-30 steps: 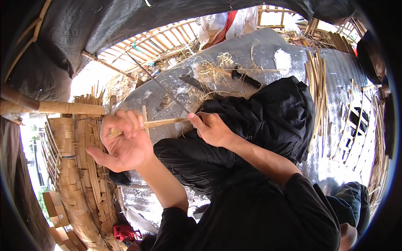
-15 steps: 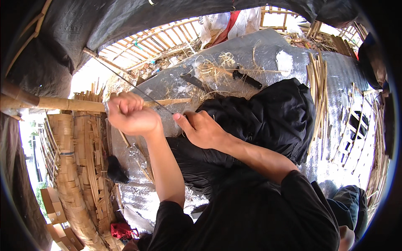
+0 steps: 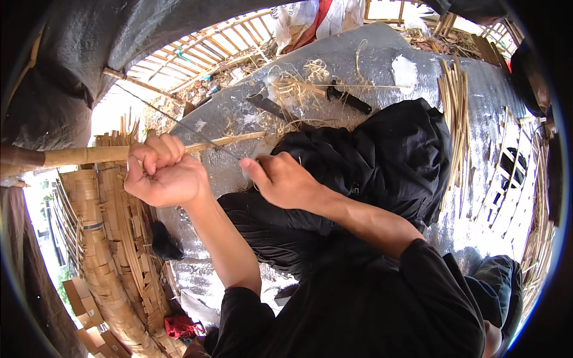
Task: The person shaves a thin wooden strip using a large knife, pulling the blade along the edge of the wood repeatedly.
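My left hand point(image 3: 166, 170) is closed, palm up, with its fingers curled over, in front of a bamboo pole point(image 3: 83, 156). Whatever its fingers pinch is too small to make out. A narrower length of bamboo point(image 3: 230, 141) shows just past that hand. My right hand point(image 3: 286, 179) is closed with the thumb pointing left, at the lower end of a straight, thin dark strand point(image 3: 179, 121). The strand slants down from the upper left; whether it is a rod or a taut cord I cannot tell. Black cloth point(image 3: 370, 161) lies bunched beyond my right forearm.
On the grey sheet point(image 3: 239, 98) are a black-handled tool point(image 3: 349, 100) and curly pale shavings point(image 3: 298, 95). A bundle of bamboo sticks point(image 3: 455, 119) lies to the right. Woven bamboo point(image 3: 98, 238) stands at left, above cardboard boxes point(image 3: 83, 301) and a red item point(image 3: 182, 326).
My left hand has moved left, away from my right hand, and its curled fingers have turned more into view. My right hand stays near the strand's end. The view has shifted slightly.
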Tool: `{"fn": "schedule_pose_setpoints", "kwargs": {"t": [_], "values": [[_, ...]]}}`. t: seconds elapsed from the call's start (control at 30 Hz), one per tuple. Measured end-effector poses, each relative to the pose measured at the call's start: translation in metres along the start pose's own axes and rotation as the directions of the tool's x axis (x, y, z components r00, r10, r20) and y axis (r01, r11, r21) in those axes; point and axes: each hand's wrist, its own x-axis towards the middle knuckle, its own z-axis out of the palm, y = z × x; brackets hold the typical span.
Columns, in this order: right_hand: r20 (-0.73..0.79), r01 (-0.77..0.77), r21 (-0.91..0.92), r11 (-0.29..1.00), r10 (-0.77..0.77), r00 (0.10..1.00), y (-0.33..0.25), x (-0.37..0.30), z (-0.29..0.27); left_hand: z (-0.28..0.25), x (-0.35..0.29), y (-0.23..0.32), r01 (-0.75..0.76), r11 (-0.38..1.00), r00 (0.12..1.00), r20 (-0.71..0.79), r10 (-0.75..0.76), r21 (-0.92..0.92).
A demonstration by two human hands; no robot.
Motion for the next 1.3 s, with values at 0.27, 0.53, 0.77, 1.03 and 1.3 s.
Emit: {"fn": "schedule_pose_setpoints", "kwargs": {"t": [0.27,0.53,0.77,1.03,1.3], "values": [[-0.077,-0.034,-0.062,0.997,0.029,0.997,0.047,0.013,0.008,0.008,0.002,-0.006,-0.011,1.000,1.000,0.008,0.011,-0.029],[-0.191,-0.023,-0.150,0.988,-0.006,0.982,0.068,0.014,0.027,0.014,0.003,-0.013,-0.042,0.997,0.999,0.036,0.040,0.060],[0.001,-0.262,-0.044,0.964,0.262,0.965,0.069,0.000,0.004,0.016,0.004,-0.018,-0.037,0.999,0.999,0.034,0.037,-0.001],[-0.076,-0.077,-0.044,0.996,0.073,0.994,0.056,0.019,0.031,0.023,0.013,-0.015,-0.139,0.961,0.963,-0.192,0.187,0.239],[-0.004,-0.070,0.099,0.993,0.071,0.997,0.019,0.023,0.017,0.006,0.014,-0.007,-0.047,0.993,0.992,-0.112,0.059,0.108]]}}
